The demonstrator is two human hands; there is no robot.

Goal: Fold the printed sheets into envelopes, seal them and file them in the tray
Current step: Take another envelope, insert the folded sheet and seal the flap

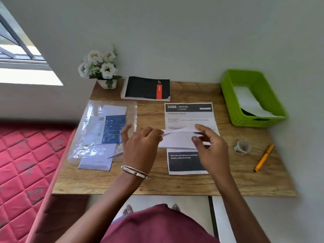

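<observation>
Holding a white envelope (177,140) just above the printed sheet (190,118), I pinch its left end with my left hand (140,142) and its flap edge with my right hand (210,146), so the mouth opens, I think, though blur hides it. That sheet lies flat on the counter (157,183) close before me for folding. Spare envelopes wait in the plastic sleeve (105,127) at my left; the green tray (245,123), already holding paper, sits far right for filing.

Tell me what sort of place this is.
Probably a bedroom corner used as a desk: a red mattress beside a small wooden table, a flower pot and a window.
</observation>
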